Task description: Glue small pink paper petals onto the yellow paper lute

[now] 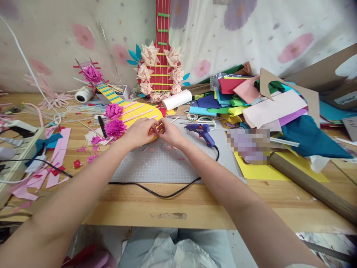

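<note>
My left hand [141,132] and right hand [170,134] meet, fingers curled, at the yellow flat craft guitar [141,108] over the grey gridded mat [164,167]; whether they're grasping, I can't tell; gentle pressure seems best

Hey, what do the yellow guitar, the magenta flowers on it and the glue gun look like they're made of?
The yellow guitar looks like matte card or foam sheet, judging by its flat, evenly coloured face; I can't tell which. The magenta flowers are probably matte paper, perhaps crepe, given their thin, ruffled petals. The glue gun seems smooth moulded plastic, with its rounded blue-purple shell.
</note>
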Demonstrator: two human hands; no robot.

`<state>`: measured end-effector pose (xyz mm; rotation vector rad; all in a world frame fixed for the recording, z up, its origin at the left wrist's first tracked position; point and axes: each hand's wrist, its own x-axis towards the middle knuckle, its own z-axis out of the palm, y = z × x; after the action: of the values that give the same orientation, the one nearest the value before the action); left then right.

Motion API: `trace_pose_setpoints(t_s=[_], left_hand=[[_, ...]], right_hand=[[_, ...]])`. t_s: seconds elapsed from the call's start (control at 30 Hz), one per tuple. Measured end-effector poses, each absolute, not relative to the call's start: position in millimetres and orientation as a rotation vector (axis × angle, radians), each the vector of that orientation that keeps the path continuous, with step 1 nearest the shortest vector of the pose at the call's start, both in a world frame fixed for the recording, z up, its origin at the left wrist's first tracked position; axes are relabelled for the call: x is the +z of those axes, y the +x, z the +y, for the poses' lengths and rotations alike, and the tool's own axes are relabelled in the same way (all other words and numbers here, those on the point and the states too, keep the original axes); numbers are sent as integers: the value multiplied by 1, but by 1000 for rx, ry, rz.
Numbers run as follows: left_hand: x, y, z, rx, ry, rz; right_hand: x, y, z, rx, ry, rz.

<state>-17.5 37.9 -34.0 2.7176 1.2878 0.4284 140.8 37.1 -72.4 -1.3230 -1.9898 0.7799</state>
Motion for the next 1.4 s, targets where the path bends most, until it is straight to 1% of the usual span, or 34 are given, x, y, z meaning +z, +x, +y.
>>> trace_pose_setpoints(t_s=[0.27,0.43,0.57,0.63,0.7,0.73,0.83,0.97,1.07,1.13,1.23,1.4], left_hand=[[-23,-28,35,678,2630,1334],[-15,-31,35,896,2556,1438],[-22,-18,22,1135,2534,1479],[-33,-5,10,1180,2556,1433],[-50,9,-3,1114,2599,1326],[-60,16,-10,1025,2606,1297],[-88,31,-23,793,2526,1378],[-108,38,-26,678,2390,1635],[-109,39,-25,625,2337,1691],[-107,41,-25,595,2303,1712],[-104,44,-26,570,2274,1737],[-103,48,-27,516,2236,1811]], right_hand=[[-68,140,36,777,-1331,-1984],[-60,146,34,812,-1292,-1953],[-60,162,33,772,-1273,-1890],[-63,174,31,755,-1284,-1849],[-69,189,26,733,-1306,-1827],[-72,196,22,719,-1319,-1825],[-78,219,7,776,-1355,-1848],[-74,250,-15,1120,-1379,-1968],[-64,275,-27,1440,-1403,-1948],[-57,292,-30,1550,-1466,-1878],[-52,314,-30,1494,-1591,-1844],[-58,332,-27,1200,-1763,-1838]])
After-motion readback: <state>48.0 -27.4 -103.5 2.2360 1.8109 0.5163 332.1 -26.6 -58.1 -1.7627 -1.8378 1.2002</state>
